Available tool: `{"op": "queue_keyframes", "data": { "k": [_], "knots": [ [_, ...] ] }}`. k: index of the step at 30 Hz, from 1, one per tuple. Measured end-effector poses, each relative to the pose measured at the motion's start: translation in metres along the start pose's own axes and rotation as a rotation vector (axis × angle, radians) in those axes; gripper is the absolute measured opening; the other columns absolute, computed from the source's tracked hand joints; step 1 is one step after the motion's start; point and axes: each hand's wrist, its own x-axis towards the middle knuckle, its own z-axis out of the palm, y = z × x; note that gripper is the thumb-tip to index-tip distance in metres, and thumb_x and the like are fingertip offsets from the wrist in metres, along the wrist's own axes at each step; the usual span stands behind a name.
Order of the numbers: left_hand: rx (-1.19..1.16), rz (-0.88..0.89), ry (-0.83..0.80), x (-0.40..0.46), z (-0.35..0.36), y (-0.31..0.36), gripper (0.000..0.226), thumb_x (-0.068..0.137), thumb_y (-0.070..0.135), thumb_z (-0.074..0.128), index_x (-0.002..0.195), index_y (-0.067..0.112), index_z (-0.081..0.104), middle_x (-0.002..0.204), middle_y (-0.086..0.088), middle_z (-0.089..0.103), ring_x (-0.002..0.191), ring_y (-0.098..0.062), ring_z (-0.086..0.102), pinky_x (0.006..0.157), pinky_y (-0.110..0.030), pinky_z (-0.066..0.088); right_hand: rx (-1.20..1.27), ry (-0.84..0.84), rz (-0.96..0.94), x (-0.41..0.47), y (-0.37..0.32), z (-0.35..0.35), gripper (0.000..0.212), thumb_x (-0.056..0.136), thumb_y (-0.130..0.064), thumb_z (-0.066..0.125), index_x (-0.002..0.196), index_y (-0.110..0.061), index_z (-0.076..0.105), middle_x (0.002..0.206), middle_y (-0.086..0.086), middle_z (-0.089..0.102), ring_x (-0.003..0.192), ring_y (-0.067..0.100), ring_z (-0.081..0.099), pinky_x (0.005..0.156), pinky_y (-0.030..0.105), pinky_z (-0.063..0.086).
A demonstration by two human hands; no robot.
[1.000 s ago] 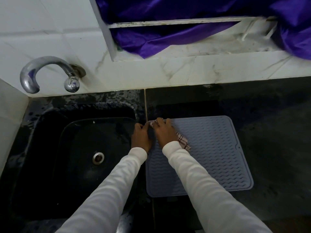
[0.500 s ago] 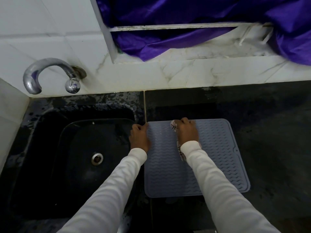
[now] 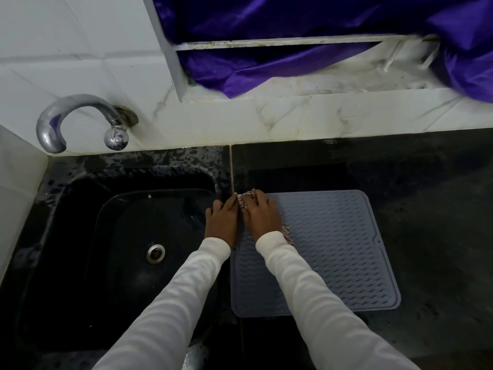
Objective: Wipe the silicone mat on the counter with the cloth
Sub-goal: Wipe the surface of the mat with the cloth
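Observation:
A grey silicone mat [image 3: 333, 249] with a wavy ribbed surface lies flat on the black counter, right of the sink. My right hand [image 3: 262, 216] presses a checked cloth [image 3: 244, 198] onto the mat's far left corner; cloth shows past the fingertips and by the wrist. My left hand [image 3: 221, 218] rests palm down on the mat's left edge, beside the right hand, fingers touching the cloth's edge. Most of the cloth is hidden under my right hand.
A black sink [image 3: 120, 252] with a metal drain [image 3: 155, 252] sits left of the mat. A curved chrome tap [image 3: 80, 121] juts from the white tiled wall. Purple fabric [image 3: 293, 36] hangs over a ledge behind. The black counter [image 3: 432, 236] extends to the right.
My right hand slid the cloth right along the mat's far edge, then back left to the far left corner. My left hand has stayed on the mat's left edge.

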Motion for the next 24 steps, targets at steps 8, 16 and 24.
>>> {"op": "queue_keyframes", "data": {
  "k": [8, 16, 24],
  "knots": [
    [-0.005, -0.017, -0.004, 0.000, 0.001, 0.000, 0.060, 0.096, 0.030, 0.051, 0.151, 0.035, 0.028, 0.159, 0.017, 0.018, 0.120, -0.027, 0.037, 0.098, -0.042, 0.034, -0.219, -0.069, 0.013, -0.005, -0.016, 0.010, 0.044, 0.095, -0.012, 0.050, 0.138, -0.009, 0.043, 0.148, 0.017, 0.032, 0.111, 0.040, 0.050, 0.074, 0.046, 0.055],
    [0.068, -0.012, -0.072, 0.001, -0.007, 0.001, 0.068, 0.093, 0.022, 0.052, 0.154, 0.028, 0.023, 0.161, 0.017, 0.008, 0.128, -0.027, 0.031, 0.103, -0.044, 0.033, -0.195, -0.124, -0.023, 0.009, 0.023, -0.013, 0.035, 0.098, -0.018, 0.049, 0.132, -0.012, 0.047, 0.134, 0.010, 0.037, 0.113, 0.029, 0.047, 0.085, 0.038, 0.051],
    [0.055, 0.006, -0.106, 0.002, -0.010, -0.001, 0.072, 0.092, 0.015, 0.053, 0.155, 0.027, 0.020, 0.161, 0.016, 0.007, 0.129, -0.029, 0.030, 0.107, -0.049, 0.031, -0.211, 0.007, 0.172, 0.006, 0.108, -0.050, 0.028, 0.090, -0.016, 0.058, 0.117, -0.017, 0.065, 0.117, 0.009, 0.048, 0.099, 0.032, 0.054, 0.077, 0.038, 0.053]
  ]
}}
